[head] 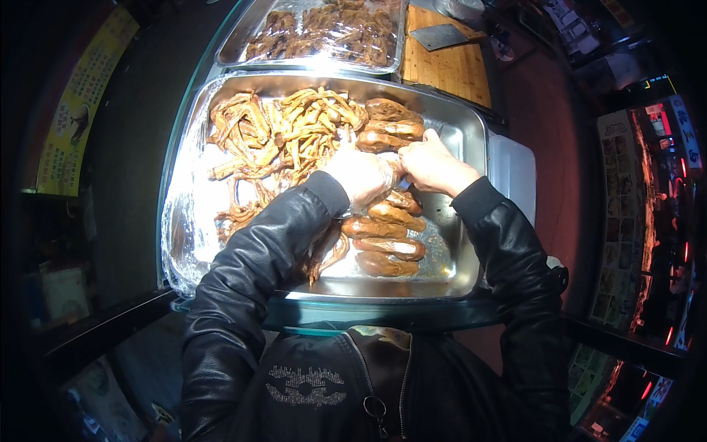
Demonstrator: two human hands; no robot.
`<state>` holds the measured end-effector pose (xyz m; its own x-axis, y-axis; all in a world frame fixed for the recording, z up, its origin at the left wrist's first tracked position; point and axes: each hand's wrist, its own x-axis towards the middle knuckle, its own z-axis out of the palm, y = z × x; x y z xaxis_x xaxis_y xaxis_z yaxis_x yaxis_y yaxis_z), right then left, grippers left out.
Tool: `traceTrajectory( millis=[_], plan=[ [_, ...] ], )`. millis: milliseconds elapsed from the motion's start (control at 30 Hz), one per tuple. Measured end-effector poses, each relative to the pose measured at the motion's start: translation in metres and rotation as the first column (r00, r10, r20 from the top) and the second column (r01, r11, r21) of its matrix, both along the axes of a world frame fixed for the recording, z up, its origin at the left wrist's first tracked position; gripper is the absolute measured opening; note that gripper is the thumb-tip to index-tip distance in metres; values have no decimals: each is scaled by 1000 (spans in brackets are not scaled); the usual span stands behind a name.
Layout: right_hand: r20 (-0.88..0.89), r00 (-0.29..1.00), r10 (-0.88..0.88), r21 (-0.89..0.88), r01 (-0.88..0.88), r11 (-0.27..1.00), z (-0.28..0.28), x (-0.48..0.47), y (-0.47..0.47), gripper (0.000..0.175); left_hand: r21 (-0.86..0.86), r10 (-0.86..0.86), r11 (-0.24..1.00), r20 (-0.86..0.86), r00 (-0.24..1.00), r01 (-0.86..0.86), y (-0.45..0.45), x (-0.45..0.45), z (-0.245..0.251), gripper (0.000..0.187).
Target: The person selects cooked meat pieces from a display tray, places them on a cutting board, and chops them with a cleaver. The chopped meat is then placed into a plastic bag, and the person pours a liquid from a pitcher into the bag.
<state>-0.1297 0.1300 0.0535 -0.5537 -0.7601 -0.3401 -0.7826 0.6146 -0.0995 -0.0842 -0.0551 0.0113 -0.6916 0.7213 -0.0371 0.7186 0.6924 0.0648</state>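
Before me lies a large stainless-steel tray of glossy brown cooked meat. My left hand, in a clear plastic glove, grips a small brown piece of meat over the tray's right half. Close beside it, my right hand has its fingers curled onto the same piece; no glove shows on it. Rounded, elongated brown meat pieces lie in a column below my hands, and similar pieces lie just above them. My hands hide part of the column and most of the held piece.
Paler poultry feet and browner poultry pieces fill the tray's left. Plastic film covers its left rim. Beyond stands a film-covered tray of dark meat. A cleaver lies on a wooden board; a translucent plastic container stands right.
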Motion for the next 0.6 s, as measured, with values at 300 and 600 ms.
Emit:
traceTrajectory(
  millis=[300,600],
  plan=[
    [-138,989,49,-86,-61,994,-3,4,0,16,-7,11,1000,9,1000,-11,1,-1,-1,16],
    [-75,997,30,-80,-36,996,-4,2,4,17,21,8,1000,34,999,-9,0,-1,-2,17]
  ],
)
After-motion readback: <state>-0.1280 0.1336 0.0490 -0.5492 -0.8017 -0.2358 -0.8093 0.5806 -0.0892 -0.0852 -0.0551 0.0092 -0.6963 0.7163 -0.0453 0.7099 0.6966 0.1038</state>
